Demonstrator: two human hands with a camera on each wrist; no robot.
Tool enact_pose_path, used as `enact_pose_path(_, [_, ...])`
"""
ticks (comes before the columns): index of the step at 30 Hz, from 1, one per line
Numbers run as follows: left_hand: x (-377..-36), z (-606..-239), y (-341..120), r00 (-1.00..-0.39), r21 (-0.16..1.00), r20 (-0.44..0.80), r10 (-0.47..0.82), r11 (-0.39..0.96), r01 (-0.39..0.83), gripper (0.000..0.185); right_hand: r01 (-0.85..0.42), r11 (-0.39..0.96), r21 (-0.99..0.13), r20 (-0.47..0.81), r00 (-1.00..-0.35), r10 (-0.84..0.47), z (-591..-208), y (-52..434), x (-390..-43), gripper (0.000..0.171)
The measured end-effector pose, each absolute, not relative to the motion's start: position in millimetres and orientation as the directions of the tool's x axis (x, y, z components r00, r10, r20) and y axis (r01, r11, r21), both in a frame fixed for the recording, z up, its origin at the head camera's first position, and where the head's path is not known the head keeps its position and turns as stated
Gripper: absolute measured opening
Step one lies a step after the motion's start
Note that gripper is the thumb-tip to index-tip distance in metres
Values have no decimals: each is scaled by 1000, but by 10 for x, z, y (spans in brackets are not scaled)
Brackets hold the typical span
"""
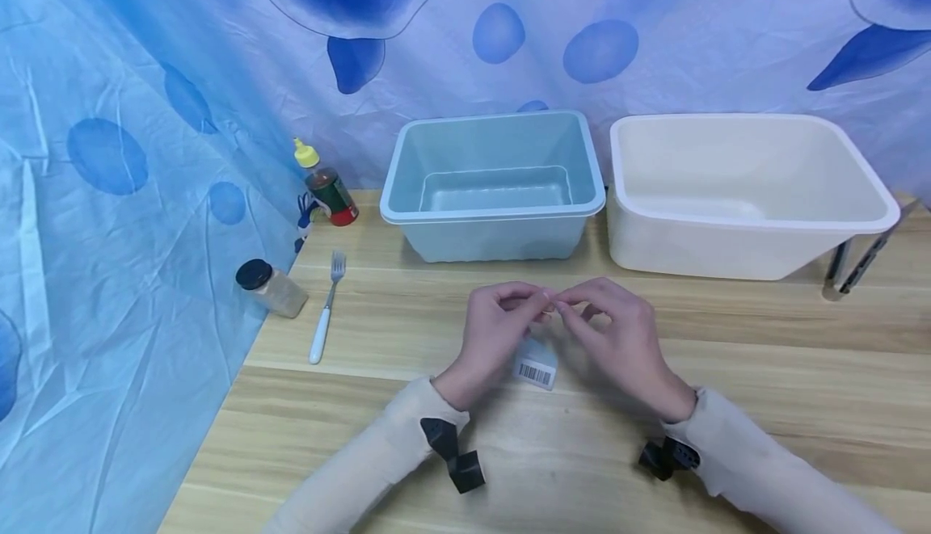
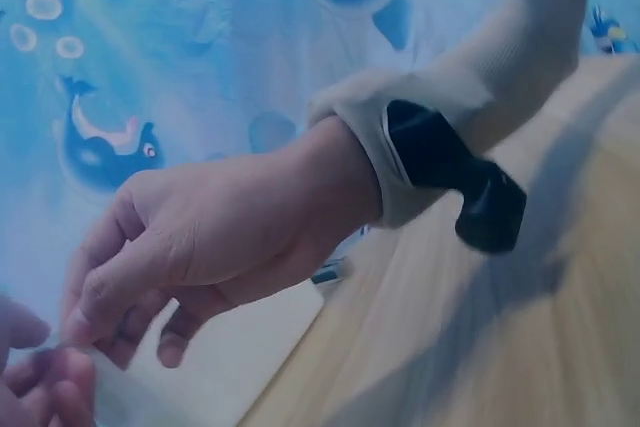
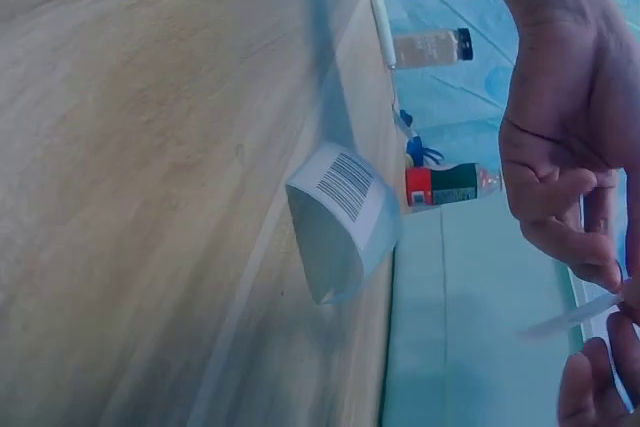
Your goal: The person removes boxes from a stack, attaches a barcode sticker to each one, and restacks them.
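Above a wooden table (image 1: 407, 332), the left hand (image 1: 494, 332) and right hand (image 1: 618, 336) are held together at the fingertips, where a small item (image 1: 550, 304), mostly hidden, is pinched. Just below, a barcode label (image 1: 536, 372) is seen between the wrists. A light-blue basin (image 1: 494, 239) and a white basin (image 1: 698, 247) are set side by side behind. At left, a fork (image 1: 325, 316) is flanked by a black-lidded jar (image 1: 280, 292); a yellow-capped bottle (image 1: 329, 191) is placed farther back.

2 pale beige long sleeves (image 1: 364, 457), 2 black wrist mounts (image 1: 465, 473) (blocky, angular)
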State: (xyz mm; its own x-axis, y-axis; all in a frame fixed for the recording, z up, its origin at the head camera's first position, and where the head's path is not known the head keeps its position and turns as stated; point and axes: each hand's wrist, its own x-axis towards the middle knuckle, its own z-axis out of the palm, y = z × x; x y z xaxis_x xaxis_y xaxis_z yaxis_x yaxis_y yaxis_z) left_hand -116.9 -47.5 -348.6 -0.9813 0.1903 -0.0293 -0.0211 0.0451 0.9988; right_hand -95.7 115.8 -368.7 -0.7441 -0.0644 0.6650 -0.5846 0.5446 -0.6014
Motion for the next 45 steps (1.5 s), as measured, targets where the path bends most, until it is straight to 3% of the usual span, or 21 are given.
enact_pose_path(7, [-1141,-3455,-460,-980,986,-103,170,-112,-124,15,-686,535,-493,774,-626,-89,-3689,1122,-920,18])
enact_pose_path(14, [-1141,-3442,-471,-990,995,-67,127,-69,-77,11,-716,491,-495,796,-601,-73,-3687,1102,-921,18])
enact_pose_path(16, [-1147,-3451,-488,-992,997,-58,108,-49,-64,11,-680,500,-536,768,-639,-45,-3681,1116,-922,21])
enact_pose_path(18, [-1156,-3461,-514,-995,998,-41,92,-35,-44,10,-606,494,-623,697,-718,-2,-3664,1139,-924,23])
enact_pose_path(22, [-1171,-3479,-573,-996,999,-13,87,-30,-16,9,-330,370,-868,370,-928,40,-3616,1197,-950,20])
enact_pose_path(24, [-1172,-3489,-604,-995,1000,-12,100,-22,-14,9,-179,297,-938,194,-981,21,-3603,1213,-976,22])
enact_pose_path(26, [-1175,-3501,-634,-993,1000,-5,120,-2,-5,10,-77,245,-966,79,-997,0,-3606,1214,-1004,25])
enact_pose_path(29, [-1193,-3522,-685,-990,999,23,142,29,27,12,-28,201,-979,28,-1000,-2,-3624,1187,-1041,24])
enact_pose_path(37, [-1331,-3604,-900,-993,990,58,105,118,71,12,-157,179,-971,157,-987,-14,-3672,1000,-1179,18])
enact_pose_path(45, [-1529,-3672,-1100,-996,993,65,54,95,70,13,-215,236,-948,199,-976,-92,-3695,831,-1381,18])
